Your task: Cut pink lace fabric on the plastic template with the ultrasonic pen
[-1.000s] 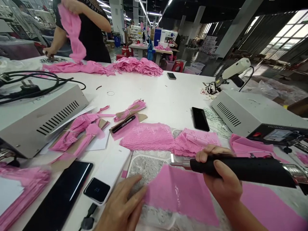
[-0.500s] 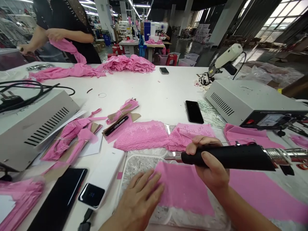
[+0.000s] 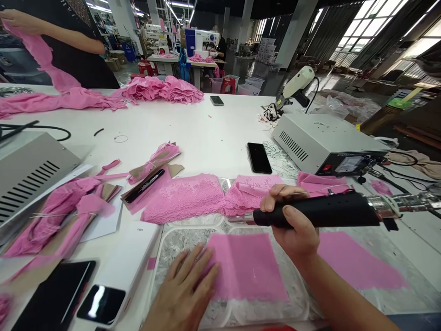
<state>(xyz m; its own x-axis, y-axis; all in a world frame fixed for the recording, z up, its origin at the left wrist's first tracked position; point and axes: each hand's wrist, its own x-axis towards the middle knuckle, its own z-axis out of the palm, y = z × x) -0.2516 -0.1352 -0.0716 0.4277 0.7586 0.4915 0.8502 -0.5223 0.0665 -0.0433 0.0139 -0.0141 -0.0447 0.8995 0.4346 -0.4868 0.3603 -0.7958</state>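
Note:
My right hand (image 3: pixel 292 220) wraps round a black handheld tool (image 3: pixel 330 209) with a metal tip pointing left and a metal collar with cable at its right end. The tool is held above a pink fabric piece (image 3: pixel 250 266). That piece lies flat on a clear plastic-covered tray (image 3: pixel 165 243). My left hand (image 3: pixel 189 280) rests with fingers spread on the fabric's left edge. A second pink fabric piece (image 3: pixel 358 262) lies to the right, partly behind my right forearm. Just behind the tray are stacked pink lace pieces (image 3: pixel 186 195).
A grey box with a meter (image 3: pixel 330 138) stands at the right, and another grey box (image 3: pixel 34 170) at the left. Phones (image 3: pixel 259 157), a white box (image 3: pixel 124 257), a black marker (image 3: pixel 144 186) and bundled pink garments (image 3: pixel 58 211) lie around. Across the table a person (image 3: pixel 72 46) handles pink fabric.
The view has turned to the right, so the table's contents appear further left. My hands keep much the same pose, the right one still holding the tool. The person opposite has raised the pink fabric.

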